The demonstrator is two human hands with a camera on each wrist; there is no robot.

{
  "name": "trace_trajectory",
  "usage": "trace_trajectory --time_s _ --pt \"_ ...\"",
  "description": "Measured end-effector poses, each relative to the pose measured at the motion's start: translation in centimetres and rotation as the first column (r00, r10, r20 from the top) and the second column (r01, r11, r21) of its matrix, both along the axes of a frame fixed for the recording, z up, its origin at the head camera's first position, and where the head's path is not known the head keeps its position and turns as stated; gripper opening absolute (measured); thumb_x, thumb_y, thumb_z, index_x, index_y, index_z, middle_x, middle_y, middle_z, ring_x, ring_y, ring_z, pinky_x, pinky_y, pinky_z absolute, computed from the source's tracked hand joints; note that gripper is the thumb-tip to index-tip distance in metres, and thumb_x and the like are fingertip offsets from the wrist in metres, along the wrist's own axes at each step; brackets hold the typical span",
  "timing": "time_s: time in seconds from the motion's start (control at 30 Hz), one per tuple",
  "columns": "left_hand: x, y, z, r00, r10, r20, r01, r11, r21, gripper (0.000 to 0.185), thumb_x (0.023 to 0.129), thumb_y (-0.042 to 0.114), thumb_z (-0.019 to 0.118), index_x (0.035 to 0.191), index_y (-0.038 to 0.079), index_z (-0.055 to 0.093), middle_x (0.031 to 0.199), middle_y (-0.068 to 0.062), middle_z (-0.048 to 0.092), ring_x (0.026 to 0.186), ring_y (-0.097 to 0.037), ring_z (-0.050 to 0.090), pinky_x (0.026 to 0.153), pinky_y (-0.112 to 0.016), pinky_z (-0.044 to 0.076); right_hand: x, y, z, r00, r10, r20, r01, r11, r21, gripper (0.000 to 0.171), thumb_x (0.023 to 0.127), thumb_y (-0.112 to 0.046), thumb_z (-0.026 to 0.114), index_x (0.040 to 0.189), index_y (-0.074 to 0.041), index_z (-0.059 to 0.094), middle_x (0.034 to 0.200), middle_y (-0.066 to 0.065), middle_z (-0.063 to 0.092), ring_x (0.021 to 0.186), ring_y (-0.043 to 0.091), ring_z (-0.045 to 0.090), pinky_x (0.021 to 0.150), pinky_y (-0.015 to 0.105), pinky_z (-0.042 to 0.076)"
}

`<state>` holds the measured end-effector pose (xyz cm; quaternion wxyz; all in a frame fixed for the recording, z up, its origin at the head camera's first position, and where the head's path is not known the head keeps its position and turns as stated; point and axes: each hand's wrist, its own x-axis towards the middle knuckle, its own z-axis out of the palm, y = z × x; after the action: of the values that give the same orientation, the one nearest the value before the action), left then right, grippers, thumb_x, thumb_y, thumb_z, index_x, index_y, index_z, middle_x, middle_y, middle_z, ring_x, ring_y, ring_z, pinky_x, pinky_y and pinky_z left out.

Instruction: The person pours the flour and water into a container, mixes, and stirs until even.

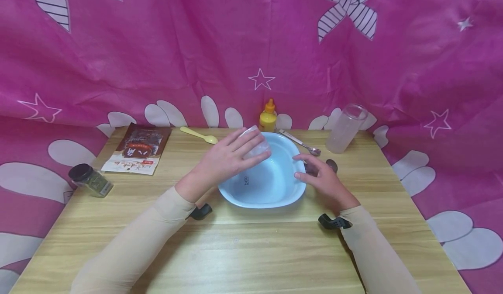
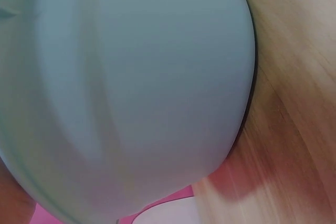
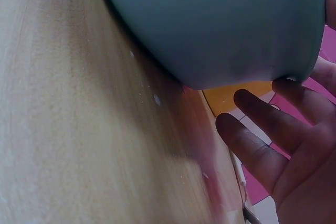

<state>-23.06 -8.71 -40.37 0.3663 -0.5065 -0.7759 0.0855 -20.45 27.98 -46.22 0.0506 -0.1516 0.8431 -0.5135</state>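
Your left hand (image 1: 229,156) is over the light blue bowl (image 1: 262,189), its fingers curled around a small clear plastic cup (image 1: 254,142) that it holds tilted above the bowl's far left rim. The bowl sits on the wooden table (image 1: 243,246), about midway between the left and right edges and closer to the far edge than the near one. Your right hand (image 1: 323,178) rests against the bowl's right rim with the fingers fairly straight and spread, touching the rim rather than gripping it; the right wrist view shows those fingers (image 3: 273,145) relaxed beside the bowl's outer wall (image 3: 220,24). The left wrist view is filled by the bowl's underside (image 2: 131,93) and a strip of tabletop, so it adds nothing on the grip. Just beyond your right hand lies a small dark object, partly hidden, which you cannot make out. Along the far edge stand a yellow squeeze bottle (image 1: 268,116), a metal spoon (image 1: 300,143) and a tall clear cup (image 1: 346,128) toward the far right corner. A pale yellow spoon (image 1: 199,135) and a brown packet (image 1: 137,154) lie toward the far left corner, with a dark-lidded spice jar (image 1: 90,180) at the left edge.
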Motion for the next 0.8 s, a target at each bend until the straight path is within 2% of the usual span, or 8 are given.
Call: trace_trajectory --time_s 0.37,0.8 --pt "-0.09 0.11 -0.02 1.0 -0.017 -0.009 0.017 1.0 -0.003 0.079 0.098 0.003 0.082 0.167 0.022 0.05 0.17 -0.015 0.05 0.162 -0.034 0.041 0.137 -0.052 0.026 -0.11 0.08 0.0 1.0 0.01 -0.005 -0.01 1.0 0.0 0.053 0.104 -0.035 0.082 0.153 -0.026 0.063 0.163 0.008 0.055 0.147 0.043 0.058 0.12 0.065 0.049" --pt "-0.11 0.2 -0.22 1.0 -0.02 -0.016 0.02 1.0 -0.018 0.084 0.096 0.004 0.086 0.168 0.022 0.047 0.17 -0.016 0.05 0.162 -0.034 0.04 0.137 -0.052 0.027 -0.19 0.14 -0.18 1.0 0.014 -0.01 -0.014 1.0 -0.005 0.053 0.104 -0.034 0.082 0.153 -0.025 0.064 0.162 0.008 0.056 0.147 0.041 0.058 0.121 0.064 0.048"
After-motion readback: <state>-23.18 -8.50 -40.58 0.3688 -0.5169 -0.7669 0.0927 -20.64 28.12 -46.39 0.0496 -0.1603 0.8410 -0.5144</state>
